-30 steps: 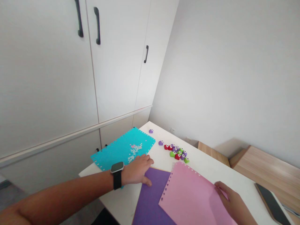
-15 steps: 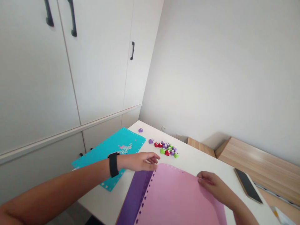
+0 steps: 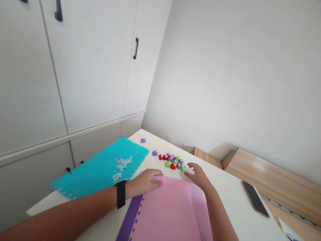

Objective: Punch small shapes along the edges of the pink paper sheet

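My left hand is closed on the top left corner of a pink sheet, which has small shaped holes along its edges. A purple sheet shows beneath it on the left. My right hand is beyond the pink sheet's right corner, thumb and fingers apart and holding nothing. Its fingertips are nearest to a green craft punch, at the near right end of a cluster of small punches in red, purple and green. A red punch is beside it.
A blue sheet with punched edges and scattered paper bits lies on the white table at left. Two purple punches sit apart from the cluster. A phone lies at right. White cabinets stand behind the left side.
My left hand has taken hold of the pink sheet's corner. My right hand has let go of the sheet's top right edge and moved forward and left, near the punches. The view has shifted slightly.
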`<action>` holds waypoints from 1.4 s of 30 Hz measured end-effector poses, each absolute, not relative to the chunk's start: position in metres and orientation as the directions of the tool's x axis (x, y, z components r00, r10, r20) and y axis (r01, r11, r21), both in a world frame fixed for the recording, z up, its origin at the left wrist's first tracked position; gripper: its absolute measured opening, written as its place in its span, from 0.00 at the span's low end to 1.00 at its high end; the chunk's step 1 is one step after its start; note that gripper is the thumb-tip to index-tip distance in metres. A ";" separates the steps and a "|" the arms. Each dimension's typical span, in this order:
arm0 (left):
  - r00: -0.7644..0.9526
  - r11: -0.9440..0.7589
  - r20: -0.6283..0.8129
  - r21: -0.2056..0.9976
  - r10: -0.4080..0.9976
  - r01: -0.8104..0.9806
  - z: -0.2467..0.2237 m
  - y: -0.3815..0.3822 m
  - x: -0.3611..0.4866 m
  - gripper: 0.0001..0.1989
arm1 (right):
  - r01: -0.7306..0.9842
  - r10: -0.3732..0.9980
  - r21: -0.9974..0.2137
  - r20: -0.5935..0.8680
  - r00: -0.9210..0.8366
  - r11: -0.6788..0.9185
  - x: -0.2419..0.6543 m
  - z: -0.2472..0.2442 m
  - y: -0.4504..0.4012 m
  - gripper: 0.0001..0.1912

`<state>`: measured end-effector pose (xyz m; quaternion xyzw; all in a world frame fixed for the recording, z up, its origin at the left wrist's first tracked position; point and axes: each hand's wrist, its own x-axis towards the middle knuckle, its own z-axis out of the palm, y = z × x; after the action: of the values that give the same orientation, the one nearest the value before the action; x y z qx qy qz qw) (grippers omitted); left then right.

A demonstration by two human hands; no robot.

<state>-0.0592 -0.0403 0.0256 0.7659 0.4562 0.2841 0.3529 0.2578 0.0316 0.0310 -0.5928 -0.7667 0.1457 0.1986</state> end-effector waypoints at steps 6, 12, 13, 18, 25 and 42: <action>0.479 -0.410 0.155 0.769 0.864 0.491 0.026 -0.042 -0.071 0.21 | 0.850 0.958 -0.441 0.149 -0.246 0.287 0.243 0.005 0.047 0.20; 0.510 -0.434 0.090 0.662 0.856 0.611 0.032 -0.039 -0.081 0.28 | 0.832 0.949 -0.457 0.167 -0.266 0.314 0.238 -0.002 0.043 0.17; 0.520 -0.436 0.072 0.649 0.851 0.624 0.036 -0.039 -0.080 0.26 | 0.831 0.950 -0.460 0.166 -0.266 0.313 0.238 -0.002 0.042 0.17; 0.527 -0.466 -0.002 0.465 0.850 0.753 0.061 -0.044 -0.056 0.22 | 0.824 0.950 -0.473 0.162 -0.267 0.312 0.238 -0.004 0.039 0.17; 0.538 -0.537 0.058 0.214 0.841 0.816 0.061 -0.038 -0.025 0.11 | 0.734 0.919 -0.555 0.207 -0.335 0.392 0.232 0.020 0.022 0.18; 0.577 -0.563 0.159 0.528 0.801 0.636 0.033 -0.023 -0.040 0.09 | 0.662 0.876 -0.637 0.044 -0.480 0.394 0.220 0.054 -0.011 0.21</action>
<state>-0.0396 -0.0232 0.0332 0.8623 0.4165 0.1948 0.2121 0.2201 -0.0113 0.0538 -0.4731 -0.8130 0.2810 0.1905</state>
